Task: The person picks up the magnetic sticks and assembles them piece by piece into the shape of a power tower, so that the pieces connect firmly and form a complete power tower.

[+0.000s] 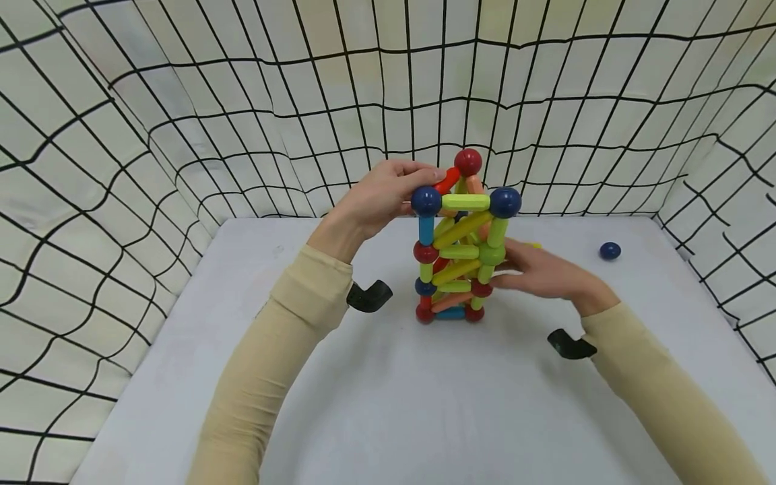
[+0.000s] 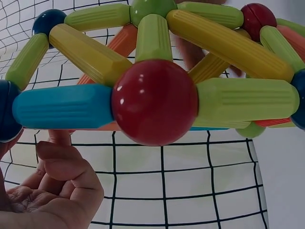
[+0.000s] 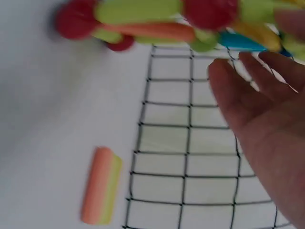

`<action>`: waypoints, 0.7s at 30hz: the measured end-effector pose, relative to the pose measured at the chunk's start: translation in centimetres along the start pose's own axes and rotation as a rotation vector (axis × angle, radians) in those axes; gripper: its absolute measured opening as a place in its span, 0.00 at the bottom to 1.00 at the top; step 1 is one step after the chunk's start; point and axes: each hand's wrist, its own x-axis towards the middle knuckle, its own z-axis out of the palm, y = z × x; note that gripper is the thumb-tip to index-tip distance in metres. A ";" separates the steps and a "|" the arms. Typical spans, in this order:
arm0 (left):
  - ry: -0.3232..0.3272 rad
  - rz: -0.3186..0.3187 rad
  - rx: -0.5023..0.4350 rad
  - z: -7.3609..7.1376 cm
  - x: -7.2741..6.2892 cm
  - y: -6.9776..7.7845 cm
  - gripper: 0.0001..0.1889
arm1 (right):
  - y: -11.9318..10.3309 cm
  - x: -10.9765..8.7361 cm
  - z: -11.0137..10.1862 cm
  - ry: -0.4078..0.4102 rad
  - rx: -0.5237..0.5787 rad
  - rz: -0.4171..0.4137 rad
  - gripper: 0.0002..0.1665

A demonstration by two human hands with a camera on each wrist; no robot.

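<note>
A tall tower of magnetic sticks and balls stands on the table, built of lime, yellow, blue, red and orange sticks. At its top left my left hand pinches a red stick beside a dark blue corner ball. The left wrist view shows that hand's curled fingers under the tower's near face, where a red ball fills the middle. My right hand is at the tower's lower right side, its fingers extended behind the structure. Their exact contact is partly hidden.
A loose blue ball lies on the white table at the right. Orange and yellow sticks lie side by side past the right hand. Black netting over pale walls encloses the back and sides.
</note>
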 end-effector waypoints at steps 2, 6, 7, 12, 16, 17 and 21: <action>-0.007 0.004 -0.010 0.1 0.1 0.0 0.19 | -0.5 -0.4 -1.9 0.008 0.025 0.009 0.31; -0.002 0.004 -0.039 0.3 0.2 0.0 0.18 | -2.2 -0.2 -4.2 0.124 0.011 -0.039 0.30; -0.004 0.006 -0.044 0.3 0.2 0.0 0.18 | -2.7 0.0 -4.5 0.160 -0.003 -0.057 0.30; -0.009 0.017 -0.056 0.3 0.3 -0.1 0.18 | -4.8 1.3 -5.1 0.245 -0.007 -0.169 0.33; -0.001 0.009 -0.053 0.4 0.2 -0.2 0.18 | -5.9 2.2 -5.0 0.245 0.004 -0.207 0.32; 0.001 0.011 -0.055 0.4 0.2 -0.2 0.18 | -6.1 2.4 -4.9 0.244 0.012 -0.206 0.32; 0.002 0.018 -0.063 0.5 0.0 -0.4 0.18 | -6.4 2.5 -4.7 0.248 0.048 -0.175 0.31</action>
